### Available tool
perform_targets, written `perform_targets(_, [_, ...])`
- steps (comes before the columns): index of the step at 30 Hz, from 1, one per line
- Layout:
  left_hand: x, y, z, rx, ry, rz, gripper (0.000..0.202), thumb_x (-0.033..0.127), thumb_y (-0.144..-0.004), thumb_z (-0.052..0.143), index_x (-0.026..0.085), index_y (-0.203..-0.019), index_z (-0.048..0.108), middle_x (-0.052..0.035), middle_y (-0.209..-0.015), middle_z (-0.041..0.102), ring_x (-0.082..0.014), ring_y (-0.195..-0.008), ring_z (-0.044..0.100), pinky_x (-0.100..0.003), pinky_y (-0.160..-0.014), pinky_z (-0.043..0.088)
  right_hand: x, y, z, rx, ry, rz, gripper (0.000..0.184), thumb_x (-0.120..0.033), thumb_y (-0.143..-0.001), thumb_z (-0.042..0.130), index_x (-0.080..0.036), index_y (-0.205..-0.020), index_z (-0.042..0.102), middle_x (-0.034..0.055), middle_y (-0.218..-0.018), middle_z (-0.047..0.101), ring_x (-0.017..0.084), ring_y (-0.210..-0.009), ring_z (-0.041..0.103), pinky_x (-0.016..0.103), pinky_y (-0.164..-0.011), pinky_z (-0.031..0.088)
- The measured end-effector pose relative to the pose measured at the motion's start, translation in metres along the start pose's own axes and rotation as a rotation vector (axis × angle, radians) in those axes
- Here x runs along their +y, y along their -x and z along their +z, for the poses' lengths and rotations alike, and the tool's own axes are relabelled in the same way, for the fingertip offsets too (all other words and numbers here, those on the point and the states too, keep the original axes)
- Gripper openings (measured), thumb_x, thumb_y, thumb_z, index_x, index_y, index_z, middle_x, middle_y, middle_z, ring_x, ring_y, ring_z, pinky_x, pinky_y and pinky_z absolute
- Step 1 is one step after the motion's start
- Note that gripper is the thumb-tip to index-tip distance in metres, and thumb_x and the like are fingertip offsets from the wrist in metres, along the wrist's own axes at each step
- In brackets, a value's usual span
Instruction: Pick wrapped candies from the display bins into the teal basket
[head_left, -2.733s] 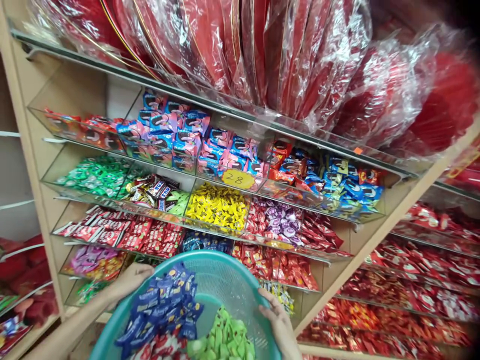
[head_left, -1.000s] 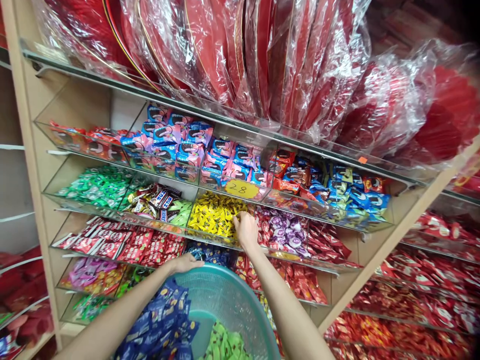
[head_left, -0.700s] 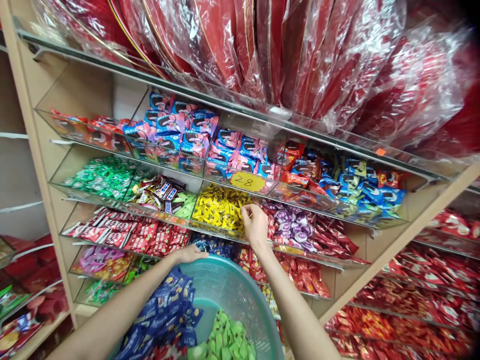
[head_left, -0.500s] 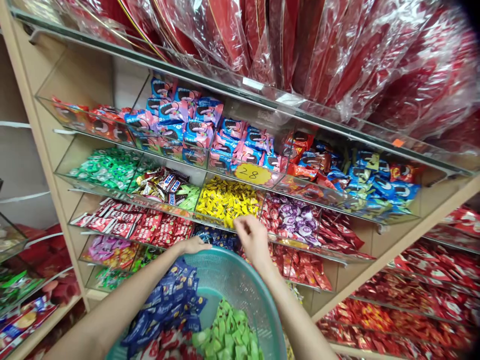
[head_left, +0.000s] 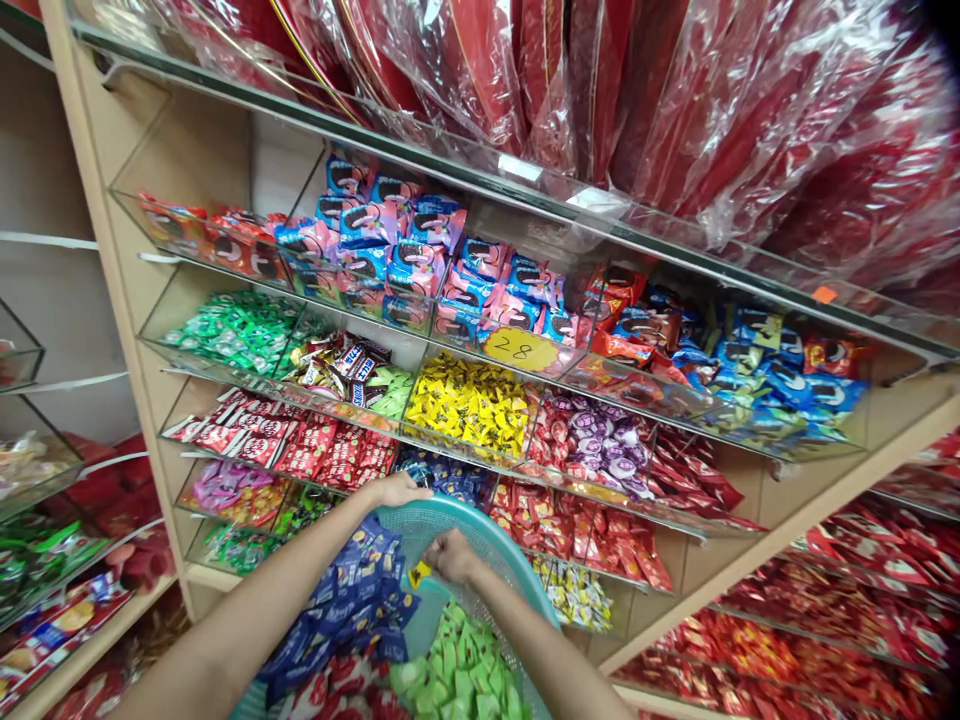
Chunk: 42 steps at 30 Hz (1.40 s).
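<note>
My left hand (head_left: 401, 488) is closed over the far rim of a teal plastic basket (head_left: 517, 570). Inside the basket lie blue-wrapped candies (head_left: 352, 595), light green ones (head_left: 461, 665) and red-and-white ones (head_left: 341, 690). Over the basket's far part, my right hand (head_left: 450, 555) is closed, with a yellow-wrapped candy (head_left: 419, 574) at its fingertips. Whether more candies are inside the fist is hidden. Straight ahead, a clear shelf bin holds a heap of the same yellow candies (head_left: 472, 400).
Tiered clear bins hold purple candies (head_left: 604, 440), red packets (head_left: 345, 450), green candies (head_left: 232, 330) and blue-and-pink snack packs (head_left: 420, 260). A yellow "28" tag (head_left: 514, 348) is on a bin front. Red plastic-wrapped items (head_left: 525, 80) hang over the upper glass shelf (head_left: 465, 165).
My right hand has moved from the yellow candy bin down and left to above the basket, a yellow candy now showing at its fingers. My left hand stays on the rim.
</note>
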<state>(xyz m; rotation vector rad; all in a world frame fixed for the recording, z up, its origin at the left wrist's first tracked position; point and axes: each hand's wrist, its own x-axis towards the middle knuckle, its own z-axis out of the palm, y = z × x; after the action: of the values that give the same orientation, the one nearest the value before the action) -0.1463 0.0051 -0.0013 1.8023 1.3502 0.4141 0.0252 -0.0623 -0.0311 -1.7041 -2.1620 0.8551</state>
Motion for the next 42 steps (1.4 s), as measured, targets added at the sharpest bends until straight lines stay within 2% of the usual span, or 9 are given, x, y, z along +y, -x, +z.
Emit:
perform_targets(4, [-0.002,-0.001,0.001,0.012,0.019,0.016,0.061,0.077,-0.048,0.046,0.018,-0.044,0.031,0.0068,-0.044,0.022,-0.0060,-0.045,0.022,-0.022,-0.044,0.015,0.003,0.005,0.004,0.082,0.039,0.050,0.010,-0.019,-0.064,0.057,-0.016,-0.056,0.056,-0.0013,-0.052,0.053,0.012,-0.054,0.049,0.022,-0.051,0.035])
perform_targets(7, [-0.004,-0.003,0.001,0.006,0.014,0.027,0.060,0.076,-0.049,0.046,0.018,-0.044,0.033,0.0067,-0.044,0.023,-0.0060,-0.045,0.022,-0.022,-0.044,0.015,-0.005,0.013,-0.011,0.172,0.127,0.039,0.007,-0.022,-0.068,0.056,-0.017,-0.070,0.060,0.0056,-0.073,0.060,0.018,-0.072,0.053,0.027,-0.060,0.036])
perform_targets(10, [-0.006,-0.005,0.001,-0.003,0.009,0.033,0.059,0.075,-0.051,0.045,0.017,-0.045,0.038,0.0063,-0.043,0.025,-0.0059,-0.044,0.023,-0.022,-0.043,0.015,-0.029,0.026,-0.050,0.222,0.286,-0.095,0.015,-0.028,-0.074,0.051,-0.019,-0.079,0.061,0.0078,-0.080,0.061,0.020,-0.077,0.055,0.027,-0.062,0.036])
perform_targets(14, [-0.005,-0.004,0.001,-0.004,0.005,0.012,0.060,0.076,-0.052,0.044,0.016,-0.047,0.042,0.0056,-0.043,0.029,-0.0063,-0.044,0.025,-0.021,-0.043,0.016,-0.072,0.044,-0.123,0.368,0.342,-0.242,0.024,-0.036,-0.080,0.044,-0.021,-0.078,0.061,0.0048,-0.071,0.061,0.016,-0.067,0.056,0.023,-0.057,0.033])
perform_targets(19, [-0.003,-0.002,0.000,0.006,0.029,0.026,0.060,0.076,-0.049,0.047,0.016,-0.044,0.043,0.0055,-0.042,0.030,-0.0064,-0.044,0.027,-0.021,-0.043,0.018,-0.109,0.033,-0.180,0.584,0.409,-0.153,0.035,-0.045,-0.080,0.043,-0.018,-0.066,0.060,0.0046,-0.063,0.060,0.015,-0.063,0.056,0.024,-0.056,0.033])
perform_targets(23, [-0.004,-0.003,0.002,0.004,0.060,0.025,0.060,0.075,-0.049,0.047,0.016,-0.045,0.046,0.0058,-0.042,0.031,-0.0064,-0.044,0.028,-0.021,-0.044,0.020,-0.126,0.009,-0.181,0.525,0.492,-0.053,0.040,-0.055,-0.069,0.052,-0.016,-0.067,0.061,0.0083,-0.071,0.062,0.018,-0.067,0.058,0.026,-0.056,0.036])
perform_targets(27, [-0.003,-0.003,0.002,0.016,0.046,0.009,0.059,0.075,-0.048,0.049,0.016,-0.045,0.044,0.0059,-0.042,0.030,-0.0065,-0.044,0.027,-0.021,-0.044,0.020,-0.133,-0.001,-0.179,0.455,0.543,0.018,0.038,-0.051,-0.062,0.060,-0.015,-0.075,0.063,0.0109,-0.080,0.063,0.019,-0.069,0.058,0.026,-0.056,0.038])
perform_targets(34, [0.000,-0.001,0.001,0.017,0.014,0.017,0.060,0.077,-0.049,0.046,0.017,-0.043,0.040,0.0056,-0.043,0.028,-0.0068,-0.045,0.026,-0.022,-0.045,0.017,-0.115,-0.010,-0.185,0.405,0.396,-0.012,0.017,-0.031,-0.062,0.059,-0.015,-0.064,0.063,0.0043,-0.062,0.061,0.013,-0.057,0.053,0.022,-0.050,0.035])
perform_targets(42, [0.004,0.003,0.000,0.017,0.026,0.012,0.059,0.075,-0.049,0.047,0.016,-0.044,0.042,0.0060,-0.042,0.028,-0.0065,-0.045,0.026,-0.022,-0.045,0.019,-0.112,-0.014,-0.189,0.436,0.314,-0.033,0.016,-0.029,-0.061,0.056,-0.014,-0.053,0.058,0.0009,-0.050,0.052,0.010,-0.051,0.047,0.022,-0.050,0.033])
